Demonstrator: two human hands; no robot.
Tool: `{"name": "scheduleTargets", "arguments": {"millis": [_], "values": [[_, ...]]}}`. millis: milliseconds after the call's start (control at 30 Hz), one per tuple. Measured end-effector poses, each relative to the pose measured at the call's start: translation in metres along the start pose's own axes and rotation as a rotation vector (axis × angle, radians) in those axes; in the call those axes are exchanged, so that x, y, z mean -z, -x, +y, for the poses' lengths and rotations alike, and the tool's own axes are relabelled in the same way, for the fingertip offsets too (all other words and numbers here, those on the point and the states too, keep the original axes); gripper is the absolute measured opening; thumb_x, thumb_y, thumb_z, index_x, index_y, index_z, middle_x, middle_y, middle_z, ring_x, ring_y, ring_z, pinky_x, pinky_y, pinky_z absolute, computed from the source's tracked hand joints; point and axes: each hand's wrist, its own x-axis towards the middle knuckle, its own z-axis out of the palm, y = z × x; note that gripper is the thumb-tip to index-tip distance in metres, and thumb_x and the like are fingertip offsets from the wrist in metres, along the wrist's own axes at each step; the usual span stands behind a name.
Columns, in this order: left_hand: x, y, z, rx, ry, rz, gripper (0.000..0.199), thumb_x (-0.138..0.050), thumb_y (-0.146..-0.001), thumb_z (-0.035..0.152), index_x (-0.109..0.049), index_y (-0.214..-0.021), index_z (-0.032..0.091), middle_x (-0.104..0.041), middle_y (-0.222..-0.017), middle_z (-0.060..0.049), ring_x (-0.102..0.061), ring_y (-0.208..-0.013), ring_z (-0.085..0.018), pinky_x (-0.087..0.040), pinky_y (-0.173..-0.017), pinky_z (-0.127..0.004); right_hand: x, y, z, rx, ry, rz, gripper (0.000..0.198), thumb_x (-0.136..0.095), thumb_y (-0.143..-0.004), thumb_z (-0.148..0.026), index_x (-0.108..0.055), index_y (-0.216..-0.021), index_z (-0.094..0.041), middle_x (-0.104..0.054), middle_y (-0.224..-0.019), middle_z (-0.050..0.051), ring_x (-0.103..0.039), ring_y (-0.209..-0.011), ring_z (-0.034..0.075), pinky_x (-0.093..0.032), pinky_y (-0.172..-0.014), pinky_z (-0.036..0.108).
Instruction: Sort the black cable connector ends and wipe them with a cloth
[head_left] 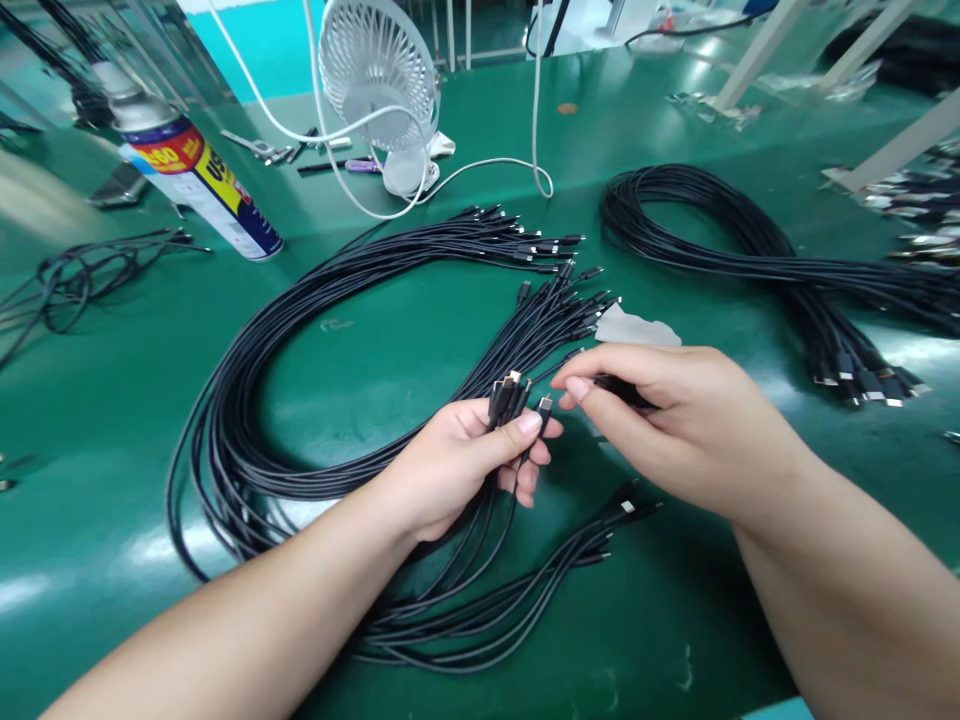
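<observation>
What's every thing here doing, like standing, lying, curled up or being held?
Left hand: closed around plugs.
Plugs: held, ends poking up.
Right hand: thumb and fingertip together; hold unclear.
Big bundle: curved into a wide loop.
Right bundle: looped, crossing itself.
Left cable: loosely tangled.
Can: standing.
Fan: upright; spinning or not, unclear.
Scrap: lying on the table.

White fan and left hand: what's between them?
In the head view, from the fan to the left hand lie a white cord, green tabletop and a loop of black cables.
</observation>
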Motion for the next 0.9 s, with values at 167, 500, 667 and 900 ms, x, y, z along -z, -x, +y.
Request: {"name": "scheduleTargets", "arguments": {"millis": [167,500,667,900], "values": [[0.0,0.001,-0.001,-0.008,-0.002,0.007,0.024,-0.073,-0.081,0.037,-0.071,-0.083,0.013,-0.063,-0.066,0.002,-0.057,-0.05,-0.006,-0.037,-0.05,-0.021,-0.004,-0.001,0.001,-0.065,-0.057,-0.055,0.017,-0.053,-0.092,-0.019,-0.061,-0.078,-0.018,-0.067,-0.069,-0.002,-0.058,-0.06,0.007,-0.041,-0.055,0.018],[0.001,0.0,0.0,0.034,-0.015,-0.014,0.027,-0.074,-0.079,0.038,-0.071,-0.082,0.011,-0.063,-0.062,0.001,-0.056,-0.049,-0.007,-0.039,-0.049,-0.022,0.001,-0.009,0.005,-0.096,-0.113,-0.021,0.023,-0.055,-0.088,-0.021,-0.059,-0.066,-0.02,-0.062,-0.06,-0.002,-0.054,-0.054,0.01,-0.04,-0.051,0.022],[0.0,0.001,0.0,0.042,0.034,-0.01,0.03,-0.078,-0.075,0.039,-0.072,-0.084,0.01,-0.064,-0.068,-0.001,-0.055,-0.051,-0.008,-0.043,-0.051,-0.023,0.003,-0.006,0.011,-0.198,-0.206,0.037,0.005,-0.065,-0.083,-0.024,-0.065,-0.08,-0.021,-0.066,-0.074,-0.001,-0.058,-0.067,0.013,-0.045,-0.059,0.024],[0.001,0.001,-0.001,0.037,0.116,-0.076,0.024,-0.075,-0.079,0.035,-0.072,-0.081,0.011,-0.062,-0.067,0.0,-0.053,-0.052,-0.006,-0.041,-0.049,-0.021,-0.003,-0.008,0.011,-0.137,-0.329,-0.107,0.009,-0.064,-0.086,-0.023,-0.072,-0.083,-0.019,-0.073,-0.08,0.002,-0.064,-0.072,0.013,-0.049,-0.064,0.025]]}}
